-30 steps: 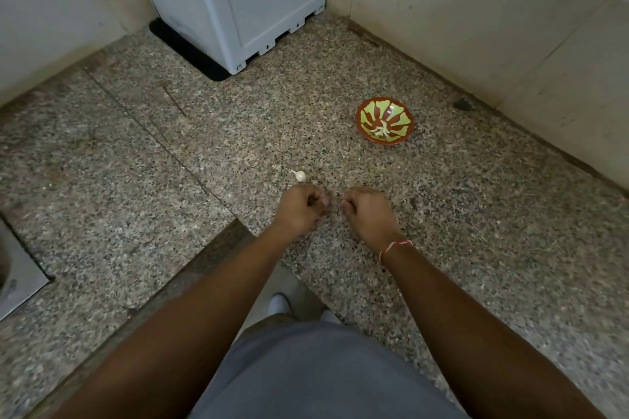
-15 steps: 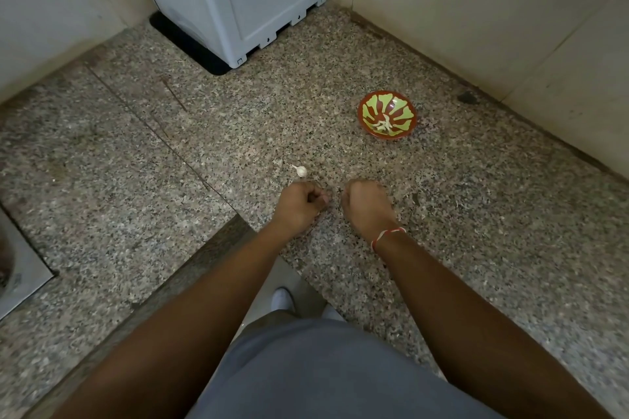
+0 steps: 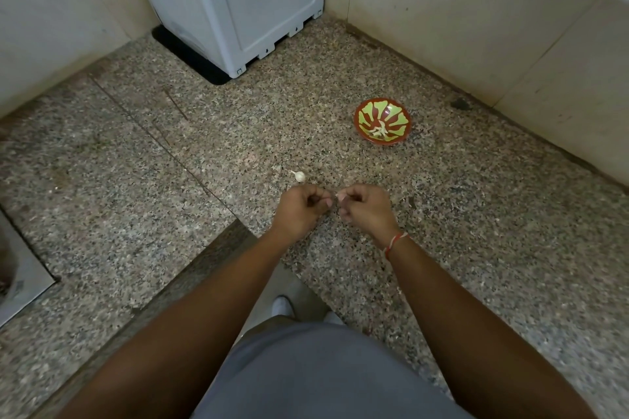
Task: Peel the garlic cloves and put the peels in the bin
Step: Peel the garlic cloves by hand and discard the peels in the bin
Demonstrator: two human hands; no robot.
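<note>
A tiny, light, slippery garlic clove (image 3: 337,195), its peel papery, is pinched at its tips between the curled left hand (image 3: 303,211) and right hand (image 3: 366,211), close together at 6 o'clock of the spare garlic piece (image 3: 300,176).

garlic bulb (image 3: 300,176) left of bowl (image 3: 382,121), beyond hands

garlic clove (image 3: 337,195) mostly hidden between curled fingertips, both grips unclear

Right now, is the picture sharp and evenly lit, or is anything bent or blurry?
Head view: soft, dim, even light, no glare; wide-angle lens bows the wall edges and counter; left hand, right hand and bowl are fairly sharp; forearms near the bottom look soft.
</note>
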